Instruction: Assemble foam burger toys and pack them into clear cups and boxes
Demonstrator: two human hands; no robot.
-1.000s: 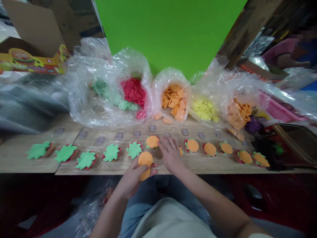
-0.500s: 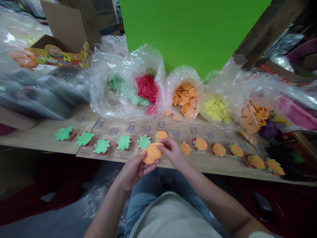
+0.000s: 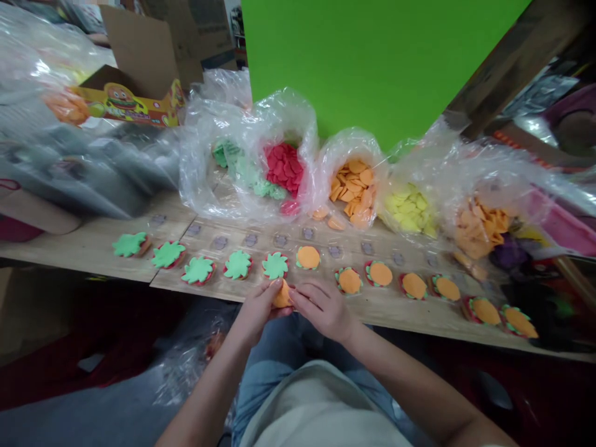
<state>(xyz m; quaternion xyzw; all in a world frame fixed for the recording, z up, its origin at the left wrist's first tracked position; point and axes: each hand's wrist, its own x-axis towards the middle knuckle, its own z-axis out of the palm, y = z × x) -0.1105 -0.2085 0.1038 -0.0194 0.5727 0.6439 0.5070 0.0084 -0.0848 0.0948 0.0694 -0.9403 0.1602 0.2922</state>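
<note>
My left hand (image 3: 258, 308) and my right hand (image 3: 323, 307) meet in front of the table's near edge, both closed on orange foam discs (image 3: 282, 295). Fingers cover much of the discs, so I cannot tell how many there are. Just beyond lies a layered foam stack topped by a green leaf-shaped piece (image 3: 275, 266). Beside it is a stack with an orange disc on top (image 3: 308, 257). More green-topped stacks (image 3: 197, 270) run to the left, and orange-topped stacks (image 3: 380, 273) run to the right.
Behind the row stand open clear bags of red pieces (image 3: 285, 167), orange discs (image 3: 352, 186), yellow pieces (image 3: 410, 208) and green pieces (image 3: 227, 153). Small grey pieces (image 3: 280, 240) line the wooden table (image 3: 195, 287). A printed cardboard box (image 3: 125, 102) stands back left, a green panel (image 3: 372, 62) behind.
Both hands have drawn slightly down and closer together, covering more of the orange discs. The orange-topped stack behind them is now uncovered. The whole view has shifted a little.
</note>
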